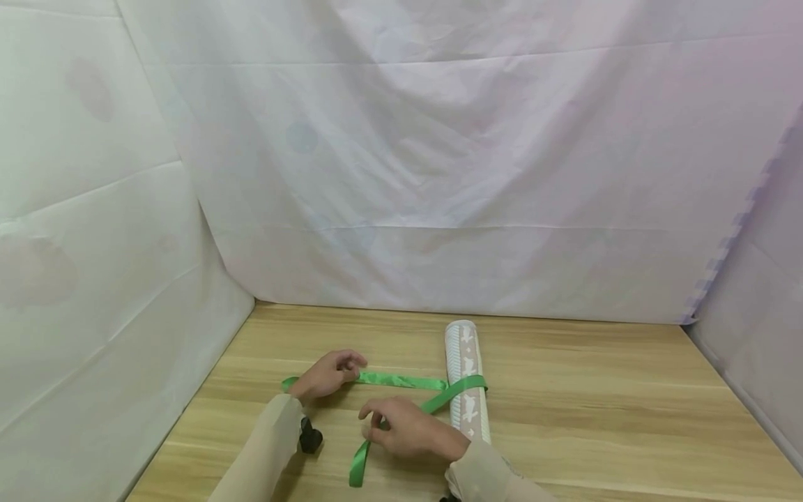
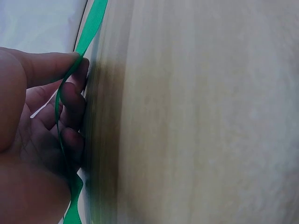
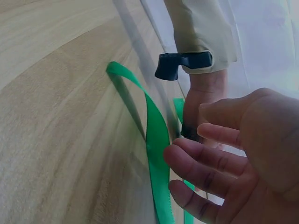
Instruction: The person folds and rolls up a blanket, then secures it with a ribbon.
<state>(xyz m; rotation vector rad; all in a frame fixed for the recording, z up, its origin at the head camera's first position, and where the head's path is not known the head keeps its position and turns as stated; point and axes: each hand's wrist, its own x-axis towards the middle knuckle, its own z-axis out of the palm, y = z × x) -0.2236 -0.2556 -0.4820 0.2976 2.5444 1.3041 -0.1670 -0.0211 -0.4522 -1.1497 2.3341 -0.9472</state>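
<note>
A rolled-up white and beige patterned cloth (image 1: pixel 470 408) lies lengthwise on the table, with a green ribbon (image 1: pixel 401 381) looped across it. My left hand (image 1: pixel 327 374) pinches one strand of ribbon between thumb and fingers left of the roll. In the left wrist view the ribbon (image 2: pixel 91 28) runs past the thumb tip and down across the palm. Near the ribbon's other strand, my right hand (image 1: pixel 406 427) hovers with loosely bent fingers. The right wrist view has this strand (image 3: pixel 159 158) beside the fingertips, not gripped, its loose end curving onto the table.
The wood-grain table (image 1: pixel 602 404) reaches back to a white cloth curtain (image 1: pixel 439 174). More white cloth (image 1: pixel 94 279) hangs along the left side, and another sheet (image 1: pixel 765 279) along the right. A black wrist device (image 1: pixel 310 436) sits at the left sleeve.
</note>
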